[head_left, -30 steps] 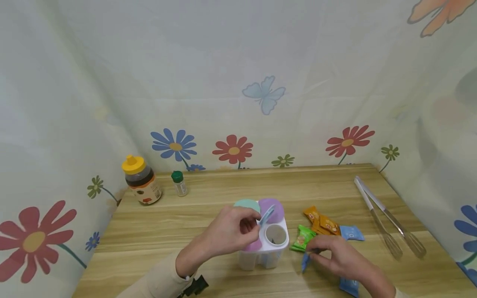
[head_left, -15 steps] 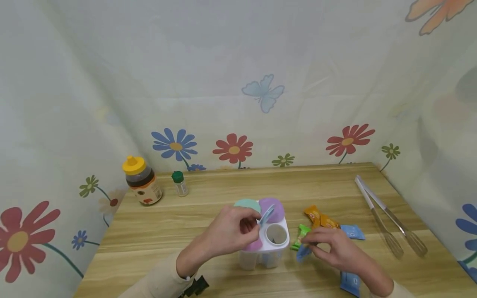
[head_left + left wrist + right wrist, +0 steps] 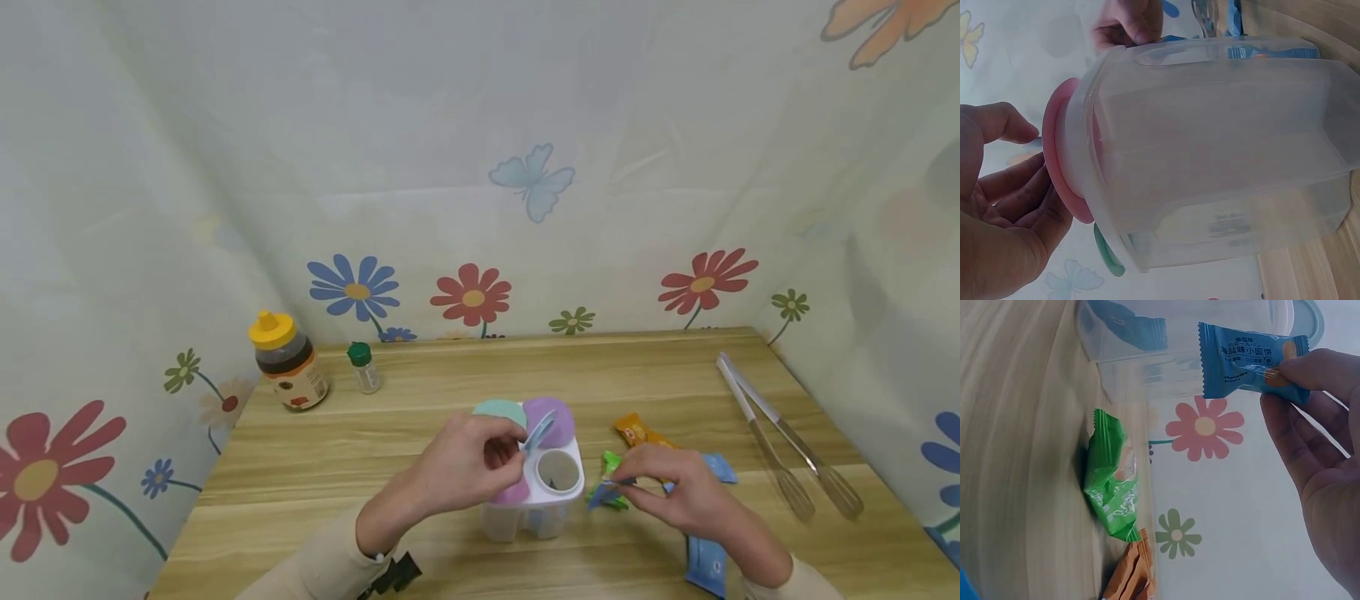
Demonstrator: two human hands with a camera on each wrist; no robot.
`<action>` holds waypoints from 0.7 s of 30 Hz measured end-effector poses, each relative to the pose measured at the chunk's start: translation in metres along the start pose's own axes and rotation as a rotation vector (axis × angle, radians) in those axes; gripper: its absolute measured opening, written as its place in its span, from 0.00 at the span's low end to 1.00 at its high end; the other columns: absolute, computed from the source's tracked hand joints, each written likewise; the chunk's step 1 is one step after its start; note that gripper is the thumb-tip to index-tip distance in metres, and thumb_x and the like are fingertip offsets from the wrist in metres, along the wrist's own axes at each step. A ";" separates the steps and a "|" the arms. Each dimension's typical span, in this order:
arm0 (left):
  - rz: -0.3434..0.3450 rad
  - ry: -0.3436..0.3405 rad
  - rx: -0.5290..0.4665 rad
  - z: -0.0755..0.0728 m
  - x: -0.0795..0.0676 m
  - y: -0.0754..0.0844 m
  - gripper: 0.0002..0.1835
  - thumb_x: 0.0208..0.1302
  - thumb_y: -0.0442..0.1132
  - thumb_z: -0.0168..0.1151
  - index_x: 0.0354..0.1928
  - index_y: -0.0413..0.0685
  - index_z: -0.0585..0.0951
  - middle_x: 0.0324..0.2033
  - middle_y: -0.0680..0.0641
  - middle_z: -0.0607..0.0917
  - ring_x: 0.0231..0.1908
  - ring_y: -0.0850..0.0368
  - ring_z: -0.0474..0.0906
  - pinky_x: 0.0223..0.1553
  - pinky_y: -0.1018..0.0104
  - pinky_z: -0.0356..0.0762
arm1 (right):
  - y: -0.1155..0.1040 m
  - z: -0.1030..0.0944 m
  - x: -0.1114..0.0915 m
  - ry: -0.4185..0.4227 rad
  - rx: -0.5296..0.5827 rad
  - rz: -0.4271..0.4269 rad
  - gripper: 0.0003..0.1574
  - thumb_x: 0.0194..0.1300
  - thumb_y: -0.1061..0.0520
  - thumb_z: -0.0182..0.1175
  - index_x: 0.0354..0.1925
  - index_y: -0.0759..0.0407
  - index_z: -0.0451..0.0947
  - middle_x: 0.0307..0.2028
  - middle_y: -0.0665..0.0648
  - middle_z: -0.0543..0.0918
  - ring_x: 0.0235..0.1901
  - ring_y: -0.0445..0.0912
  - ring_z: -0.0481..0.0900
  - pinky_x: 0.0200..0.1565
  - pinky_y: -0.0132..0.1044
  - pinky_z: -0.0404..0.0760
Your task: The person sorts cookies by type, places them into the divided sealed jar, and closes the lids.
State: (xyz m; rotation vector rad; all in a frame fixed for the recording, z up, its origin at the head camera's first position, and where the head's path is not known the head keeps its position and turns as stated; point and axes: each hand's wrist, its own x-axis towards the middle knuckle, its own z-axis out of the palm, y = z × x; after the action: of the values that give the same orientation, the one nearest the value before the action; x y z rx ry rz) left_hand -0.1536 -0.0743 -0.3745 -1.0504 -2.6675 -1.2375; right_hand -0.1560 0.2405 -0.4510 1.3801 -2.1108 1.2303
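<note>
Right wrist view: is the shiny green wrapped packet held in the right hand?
No, the right hand pinches a shiny blue plastic packet, while the green packet lies on the pale wooden table.

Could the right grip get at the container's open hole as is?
Likely yes: the right grip, pinching a blue packet, is beside the container; the left grip holds the pale blue lid aside, leaving the open hole uncovered.
</note>
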 end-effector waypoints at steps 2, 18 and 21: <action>0.000 0.000 0.002 0.000 0.000 0.000 0.07 0.58 0.36 0.66 0.39 0.46 0.85 0.27 0.57 0.82 0.27 0.67 0.77 0.30 0.76 0.79 | -0.002 -0.001 0.004 0.009 0.015 -0.018 0.32 0.35 0.81 0.70 0.39 0.58 0.84 0.35 0.55 0.86 0.36 0.44 0.84 0.46 0.24 0.79; 0.030 0.014 0.014 0.000 0.002 0.000 0.07 0.57 0.36 0.66 0.38 0.45 0.85 0.26 0.57 0.82 0.26 0.68 0.77 0.29 0.76 0.79 | -0.014 -0.002 0.028 0.028 0.096 -0.096 0.31 0.34 0.82 0.69 0.39 0.61 0.84 0.33 0.57 0.87 0.37 0.46 0.84 0.48 0.26 0.79; 0.026 0.013 0.008 0.001 0.001 0.000 0.07 0.57 0.35 0.66 0.38 0.45 0.85 0.26 0.57 0.82 0.26 0.69 0.76 0.29 0.76 0.79 | -0.012 -0.002 0.030 0.023 0.112 -0.106 0.31 0.34 0.82 0.70 0.39 0.61 0.84 0.33 0.57 0.87 0.38 0.47 0.84 0.48 0.27 0.79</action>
State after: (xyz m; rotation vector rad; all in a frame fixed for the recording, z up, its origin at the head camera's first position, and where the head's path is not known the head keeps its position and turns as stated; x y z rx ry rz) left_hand -0.1546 -0.0730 -0.3746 -1.0685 -2.6381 -1.2236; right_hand -0.1601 0.2232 -0.4238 1.4970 -1.9527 1.3326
